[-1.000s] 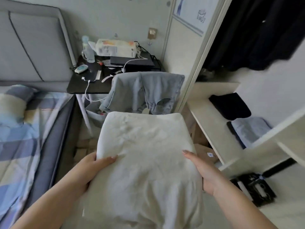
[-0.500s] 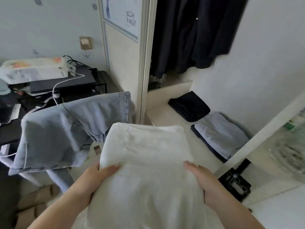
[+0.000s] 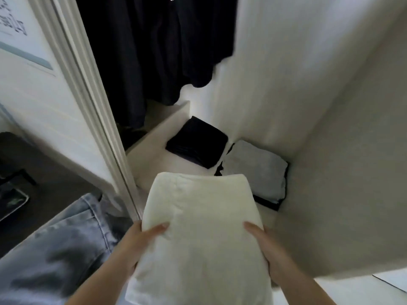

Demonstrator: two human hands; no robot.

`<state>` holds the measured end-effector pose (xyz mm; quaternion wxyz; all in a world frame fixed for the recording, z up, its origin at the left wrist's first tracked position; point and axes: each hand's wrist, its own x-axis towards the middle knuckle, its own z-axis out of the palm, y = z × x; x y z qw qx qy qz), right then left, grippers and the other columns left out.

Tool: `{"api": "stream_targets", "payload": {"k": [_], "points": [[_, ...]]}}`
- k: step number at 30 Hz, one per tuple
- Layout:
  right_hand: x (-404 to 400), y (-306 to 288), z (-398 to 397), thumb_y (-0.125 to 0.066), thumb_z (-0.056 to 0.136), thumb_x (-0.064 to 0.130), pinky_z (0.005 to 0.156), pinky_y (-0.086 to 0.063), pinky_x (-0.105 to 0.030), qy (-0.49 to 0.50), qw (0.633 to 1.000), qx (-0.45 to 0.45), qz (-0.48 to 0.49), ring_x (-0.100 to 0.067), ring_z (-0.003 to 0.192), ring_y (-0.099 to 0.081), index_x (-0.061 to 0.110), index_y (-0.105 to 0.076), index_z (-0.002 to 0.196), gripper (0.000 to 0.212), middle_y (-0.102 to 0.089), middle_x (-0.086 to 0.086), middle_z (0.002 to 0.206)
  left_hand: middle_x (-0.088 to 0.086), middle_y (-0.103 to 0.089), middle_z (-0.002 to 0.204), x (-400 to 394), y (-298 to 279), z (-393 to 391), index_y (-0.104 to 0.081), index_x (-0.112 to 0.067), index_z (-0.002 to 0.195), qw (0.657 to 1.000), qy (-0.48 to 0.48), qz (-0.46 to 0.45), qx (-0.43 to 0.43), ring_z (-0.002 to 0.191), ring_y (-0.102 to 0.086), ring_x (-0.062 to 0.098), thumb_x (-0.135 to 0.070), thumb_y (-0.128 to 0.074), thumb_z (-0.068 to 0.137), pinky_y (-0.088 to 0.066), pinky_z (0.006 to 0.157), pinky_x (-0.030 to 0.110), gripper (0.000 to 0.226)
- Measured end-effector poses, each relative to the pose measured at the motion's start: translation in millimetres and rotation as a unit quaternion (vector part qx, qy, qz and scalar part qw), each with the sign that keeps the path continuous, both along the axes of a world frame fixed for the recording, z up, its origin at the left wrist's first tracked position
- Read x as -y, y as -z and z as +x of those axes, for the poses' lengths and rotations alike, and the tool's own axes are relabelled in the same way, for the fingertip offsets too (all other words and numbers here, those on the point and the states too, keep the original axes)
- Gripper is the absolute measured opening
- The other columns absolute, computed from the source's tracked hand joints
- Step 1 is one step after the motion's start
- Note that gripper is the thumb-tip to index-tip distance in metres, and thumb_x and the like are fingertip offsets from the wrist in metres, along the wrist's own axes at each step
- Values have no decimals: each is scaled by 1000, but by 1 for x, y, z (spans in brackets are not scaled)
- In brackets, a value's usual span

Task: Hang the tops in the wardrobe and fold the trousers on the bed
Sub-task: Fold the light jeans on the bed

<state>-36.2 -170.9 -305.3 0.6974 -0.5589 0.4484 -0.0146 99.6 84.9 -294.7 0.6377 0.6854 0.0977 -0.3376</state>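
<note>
I hold a folded white garment flat in front of me, over the front of the wardrobe shelf. My left hand grips its left edge, thumb on top, fingers hidden beneath. My right hand grips the right edge the same way. On the shelf behind it lie a folded black garment and a folded light grey garment on top of a dark one. Dark tops hang above in the wardrobe.
Light blue jeans are draped at the lower left. The white wardrobe door frame stands to the left of the shelf and a white side wall closes it on the right. A dark side table is at far left.
I have turned right and come closer to the wardrobe. The white folded garment now reaches over the shelf's front. The bed and most of the side table have left the view.
</note>
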Motion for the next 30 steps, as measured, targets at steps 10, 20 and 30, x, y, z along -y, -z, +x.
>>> {"api": "stream_targets", "payload": {"k": [10,20,30], "points": [[48,40,61,-67,85,21,66,-56,-35,102,995,1,18,-28,75,-72,9,-69,97,17,-75,-11,83,13,-75,83,86,27,107,-66,-5,98,993,95,57,-39,75,-72,34,-22,-77,79,-59,71,45,28],[134,55,214,-63,73,13,62,-58,-36,71,976,119,167,-32,86,-71,7,-66,111,39,-72,-17,103,19,-68,106,194,29,292,-59,-3,117,985,122,114,53,94,-67,36,-25,-72,84,-53,87,53,42],[206,119,361,-69,75,20,74,-57,-45,110,948,190,230,-33,98,-68,16,-64,117,42,-70,-13,111,9,-65,99,289,83,462,-57,-10,115,918,173,239,264,84,-63,26,-34,-73,81,-50,67,34,45]]}}
